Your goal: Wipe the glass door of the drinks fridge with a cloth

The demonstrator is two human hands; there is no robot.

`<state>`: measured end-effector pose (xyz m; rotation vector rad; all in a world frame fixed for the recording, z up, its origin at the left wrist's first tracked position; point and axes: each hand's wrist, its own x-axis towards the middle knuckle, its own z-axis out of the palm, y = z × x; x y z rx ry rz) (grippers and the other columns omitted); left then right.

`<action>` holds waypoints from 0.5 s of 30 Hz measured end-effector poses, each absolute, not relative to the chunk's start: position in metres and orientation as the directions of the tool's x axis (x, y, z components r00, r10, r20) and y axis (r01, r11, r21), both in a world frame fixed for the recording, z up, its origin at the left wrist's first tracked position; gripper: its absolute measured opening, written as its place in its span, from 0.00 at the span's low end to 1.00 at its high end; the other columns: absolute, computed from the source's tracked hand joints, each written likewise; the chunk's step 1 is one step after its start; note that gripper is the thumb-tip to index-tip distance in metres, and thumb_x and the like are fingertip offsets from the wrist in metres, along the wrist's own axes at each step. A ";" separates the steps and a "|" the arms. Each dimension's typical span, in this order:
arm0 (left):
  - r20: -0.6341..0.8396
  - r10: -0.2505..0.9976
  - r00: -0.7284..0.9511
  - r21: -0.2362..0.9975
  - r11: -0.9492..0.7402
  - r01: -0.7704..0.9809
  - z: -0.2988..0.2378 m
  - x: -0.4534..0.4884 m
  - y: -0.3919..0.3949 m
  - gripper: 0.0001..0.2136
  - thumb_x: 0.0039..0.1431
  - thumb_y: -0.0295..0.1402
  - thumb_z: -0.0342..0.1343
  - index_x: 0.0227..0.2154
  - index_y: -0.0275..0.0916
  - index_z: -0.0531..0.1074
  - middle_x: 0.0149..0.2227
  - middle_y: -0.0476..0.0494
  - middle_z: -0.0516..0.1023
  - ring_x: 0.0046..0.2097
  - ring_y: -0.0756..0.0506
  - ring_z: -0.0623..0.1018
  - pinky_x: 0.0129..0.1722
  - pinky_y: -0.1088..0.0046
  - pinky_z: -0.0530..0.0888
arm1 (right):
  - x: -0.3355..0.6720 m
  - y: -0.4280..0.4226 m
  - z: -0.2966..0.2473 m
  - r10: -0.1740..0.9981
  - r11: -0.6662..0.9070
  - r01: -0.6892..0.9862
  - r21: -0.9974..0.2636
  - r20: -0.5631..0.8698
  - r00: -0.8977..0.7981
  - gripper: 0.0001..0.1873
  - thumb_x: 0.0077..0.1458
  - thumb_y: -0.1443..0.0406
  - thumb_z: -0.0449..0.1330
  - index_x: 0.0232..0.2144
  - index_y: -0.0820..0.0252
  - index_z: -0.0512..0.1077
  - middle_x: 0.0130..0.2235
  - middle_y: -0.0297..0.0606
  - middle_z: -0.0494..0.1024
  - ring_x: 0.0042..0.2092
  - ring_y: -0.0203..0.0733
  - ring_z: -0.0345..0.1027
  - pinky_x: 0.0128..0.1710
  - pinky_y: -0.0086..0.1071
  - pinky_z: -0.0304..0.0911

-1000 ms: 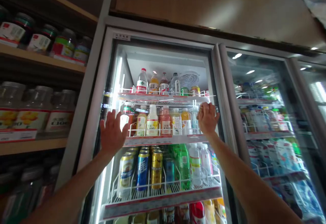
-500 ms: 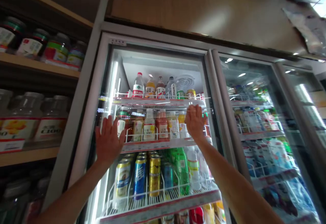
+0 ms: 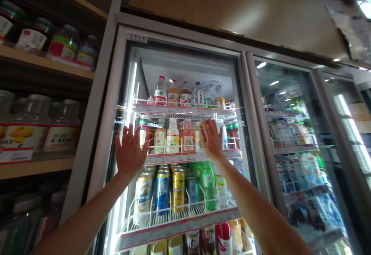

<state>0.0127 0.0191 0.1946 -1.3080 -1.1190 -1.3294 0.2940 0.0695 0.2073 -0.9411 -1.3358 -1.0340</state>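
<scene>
In the head view my left hand (image 3: 130,150) is raised with its fingers spread, palm toward the left side of a glass-door drinks fridge (image 3: 185,67). My right hand (image 3: 211,139) is up before the middle shelf, fingers stretched out, holding nothing. Whether either palm touches the glass I cannot tell. Between the hands stand a white-capped juice bottle (image 3: 172,137) and a pink juice bottle (image 3: 188,138). Below them are a blue can (image 3: 162,191), a gold can (image 3: 178,190) and a green bottle (image 3: 207,185). My right hand hides some bottles behind it.
At the left a wooden shelf (image 3: 34,164) bears several large-lidded bottles. A second fridge door (image 3: 290,81) stands to the right, past a grey upright frame (image 3: 251,104). Wooden panelling (image 3: 197,3) runs above the fridges, with plastic bags (image 3: 348,30) at the upper right.
My right hand has moved left across the middle shelf, uncovering bottles on its right. My left hand has shifted slightly right and up. The shelves appear a little higher in view.
</scene>
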 end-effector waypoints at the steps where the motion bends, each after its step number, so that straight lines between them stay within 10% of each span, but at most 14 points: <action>1: 1.000 -0.013 0.001 -0.003 -0.161 0.987 0.194 0.013 0.019 0.27 0.63 0.43 0.37 0.60 0.32 0.53 0.64 0.32 0.49 0.66 0.38 0.47 0.62 0.49 0.46 | 0.312 0.072 0.205 -0.036 0.280 0.954 -0.107 0.992 0.122 0.24 0.61 0.61 0.43 0.58 0.56 0.59 0.62 0.46 0.58 0.64 0.49 0.46 0.59 0.55 0.44; 6: 1.000 -0.017 -0.003 -0.001 -0.211 0.978 0.193 0.014 0.021 0.27 0.62 0.42 0.39 0.61 0.33 0.52 0.65 0.31 0.48 0.66 0.38 0.46 0.62 0.48 0.45 | 0.317 0.072 0.167 -0.047 0.268 0.914 -0.304 0.944 0.327 0.24 0.60 0.62 0.42 0.56 0.63 0.60 0.61 0.53 0.58 0.63 0.51 0.48 0.57 0.54 0.49; 15: 0.993 0.023 0.118 -0.111 -0.200 0.973 0.187 0.003 0.014 0.27 0.62 0.41 0.39 0.62 0.34 0.50 0.65 0.32 0.49 0.66 0.37 0.45 0.62 0.47 0.46 | 0.212 0.049 0.102 -0.057 0.321 0.895 0.309 0.950 -0.307 0.22 0.57 0.62 0.51 0.54 0.47 0.63 0.63 0.36 0.57 0.66 0.45 0.41 0.62 0.48 0.40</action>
